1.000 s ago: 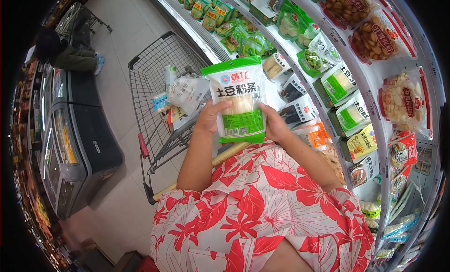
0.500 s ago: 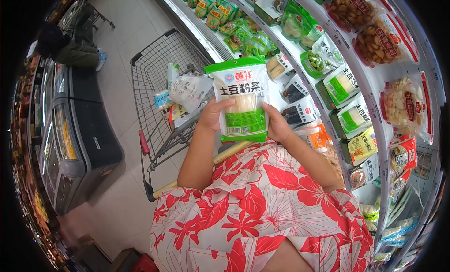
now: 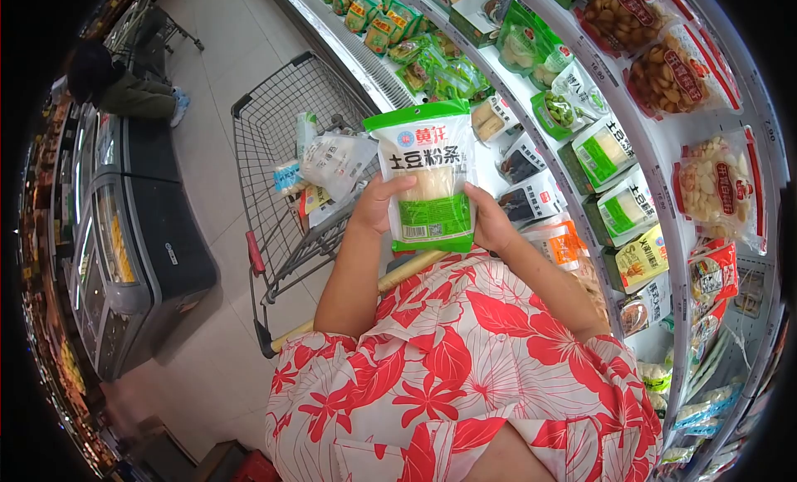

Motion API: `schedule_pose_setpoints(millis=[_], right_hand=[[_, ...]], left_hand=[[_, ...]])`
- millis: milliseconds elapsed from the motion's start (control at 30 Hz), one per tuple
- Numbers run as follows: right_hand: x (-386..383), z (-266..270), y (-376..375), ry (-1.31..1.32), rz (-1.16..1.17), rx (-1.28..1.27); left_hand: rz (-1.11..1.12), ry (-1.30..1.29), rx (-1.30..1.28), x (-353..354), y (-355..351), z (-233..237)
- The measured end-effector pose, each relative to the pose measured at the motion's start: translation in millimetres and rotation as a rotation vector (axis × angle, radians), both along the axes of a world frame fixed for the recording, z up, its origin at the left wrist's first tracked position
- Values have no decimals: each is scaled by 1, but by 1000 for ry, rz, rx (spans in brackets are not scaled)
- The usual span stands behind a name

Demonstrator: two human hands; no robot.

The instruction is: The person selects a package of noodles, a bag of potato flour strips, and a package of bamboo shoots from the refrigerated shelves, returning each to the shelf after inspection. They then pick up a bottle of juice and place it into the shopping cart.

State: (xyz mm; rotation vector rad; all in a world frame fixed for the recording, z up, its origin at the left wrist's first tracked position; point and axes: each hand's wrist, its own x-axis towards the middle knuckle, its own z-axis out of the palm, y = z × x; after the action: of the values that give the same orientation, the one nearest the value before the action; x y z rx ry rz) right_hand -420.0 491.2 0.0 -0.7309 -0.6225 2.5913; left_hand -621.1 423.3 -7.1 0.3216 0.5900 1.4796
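Observation:
A green-and-white bag of potato noodles (image 3: 432, 208) is held upright in front of me, its printed front facing up at me. My left hand (image 3: 378, 201) grips its left edge, thumb across the front. On the opposite edge my right hand (image 3: 491, 218) is closed, thumb at the rim of the bag. The fingers of both hands are mostly hidden behind the package. Pale noodles show through a clear window in its middle. Just beyond my left hand, a shopping cart (image 3: 266, 150) contains a white plastic bag (image 3: 336, 160) and several packages.
Refrigerated shelves (image 3: 656, 162) curve along the right, stocked with bagged foods, including similar noodle bags (image 3: 628, 210). Green packets (image 3: 444, 67) fill the case beyond the cart. A dark freezer chest (image 3: 158, 258) stands at left across the aisle. Farther back, a person (image 3: 124, 92) is beside another cart.

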Motion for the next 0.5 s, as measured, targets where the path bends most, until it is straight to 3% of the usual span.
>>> schedule_pose_setpoints(millis=[500], right_hand=[[-1, 5, 0, -10, 12, 11]], left_hand=[[2, -3, 5, -2, 1, -10]])
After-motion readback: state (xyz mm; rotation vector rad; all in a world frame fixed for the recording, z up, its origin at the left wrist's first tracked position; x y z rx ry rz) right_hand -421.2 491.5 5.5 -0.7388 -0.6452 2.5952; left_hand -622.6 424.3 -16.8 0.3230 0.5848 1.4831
